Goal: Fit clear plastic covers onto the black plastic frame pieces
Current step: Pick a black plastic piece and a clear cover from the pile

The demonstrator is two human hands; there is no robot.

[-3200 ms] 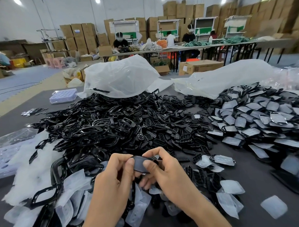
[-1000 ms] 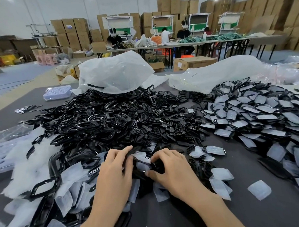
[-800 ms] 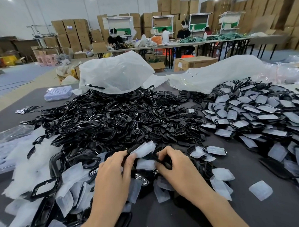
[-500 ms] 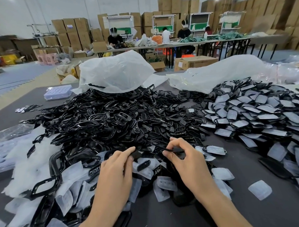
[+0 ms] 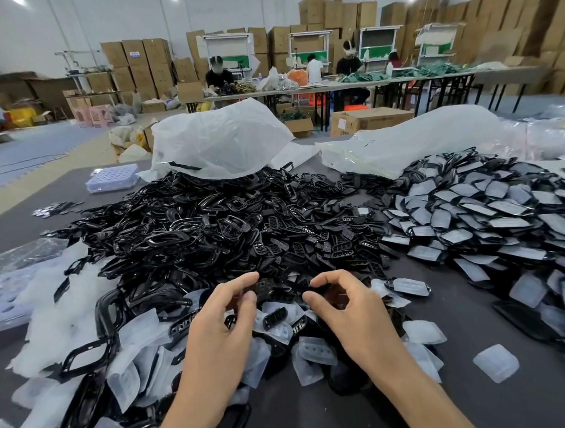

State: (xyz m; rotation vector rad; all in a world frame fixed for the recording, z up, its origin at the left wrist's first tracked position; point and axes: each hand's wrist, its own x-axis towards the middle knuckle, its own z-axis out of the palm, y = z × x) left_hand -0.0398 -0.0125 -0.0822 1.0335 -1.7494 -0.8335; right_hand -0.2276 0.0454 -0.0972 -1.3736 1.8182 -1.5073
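small black slotted plastic frame pieces (image 5: 276,243) heaped mid-table, clear plastic covers (image 5: 316,351) strewn at near edge. left hand (image 5: 221,326), right hand (image 5: 350,311) over heap's near edge, fingers curled, thumb-forefinger gap small; cannot tell if anything held. pile of covered black pieces (image 5: 469,225) at right on dark grey table (image 5: 348,411).
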